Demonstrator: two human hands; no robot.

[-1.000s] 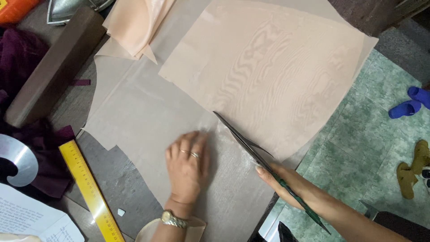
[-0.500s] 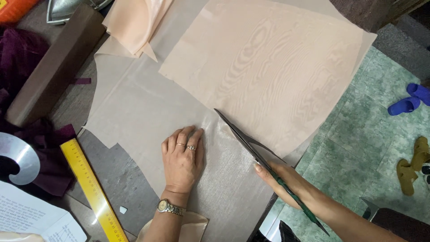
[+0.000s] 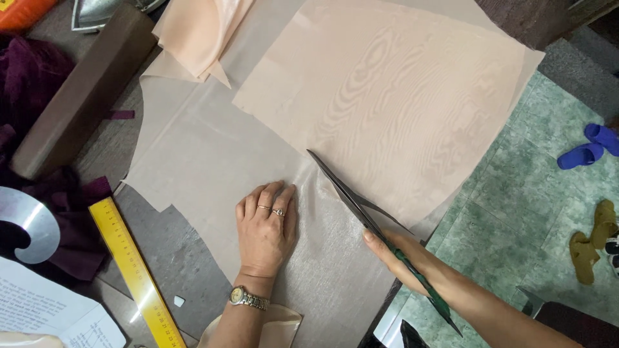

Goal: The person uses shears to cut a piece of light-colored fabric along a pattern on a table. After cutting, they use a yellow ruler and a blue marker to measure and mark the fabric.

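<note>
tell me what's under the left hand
The left hand lies flat on sheer beige fabric, which covers the grey table. Whatever lies directly beneath the palm is hidden.

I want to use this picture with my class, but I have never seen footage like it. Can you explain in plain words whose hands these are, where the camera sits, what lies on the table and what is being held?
There is no machine here: a person works with two bare hands. The single picture comes from a camera worn on that person's head, looking down, so the arms enter from the bottom edge.

The left hand, with rings and a wristwatch, lies flat on a thin, see-through sheet of fabric spread over the table. The right hand holds long dark scissors, blades open and pointing away across the sheet. Part of the sheet is overlaid by a more opaque peach layer with a wavy sheen.

To the left lie a yellow ruler, a metal curved template, dark purple cloth and a long brown block. On the green floor at the right are blue slippers.
</note>
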